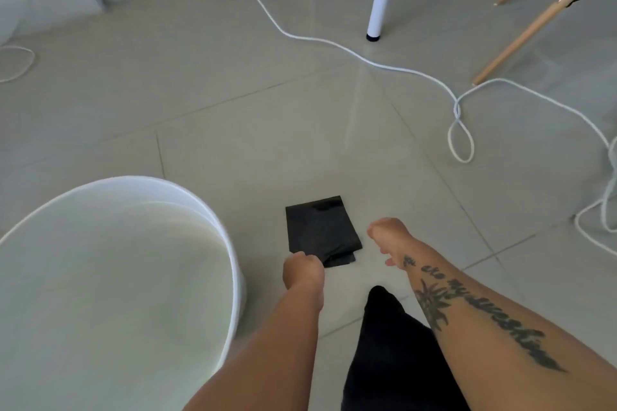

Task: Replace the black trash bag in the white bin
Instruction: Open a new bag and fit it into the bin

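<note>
the white bin [213, 227] stands at about 8 o'clock in the view, its inside bare and unlined, so the fresh liner has yet to go in. the folded black trash bag [320, 227] lies flat on the tiled floor [233, 130] just past the bin, at its 3 o'clock, low in the middle of the view and within easy reach of both arms. the left hand [303, 272] sits at the bag's 7 o'clock corner, knuckles up; its fingertips are hidden under the hand, so whether it already pinches the plastic cannot be told. the right hand [389, 238] hangs at the bag's 3 o'clock edge, fingers loosely bent with nothing in them - likely placed to take the other side, so the fold can be lifted and shaken open. a white cable [377, 62] trails from 12 toward 3 o'clock, well apart from the bag.
</note>
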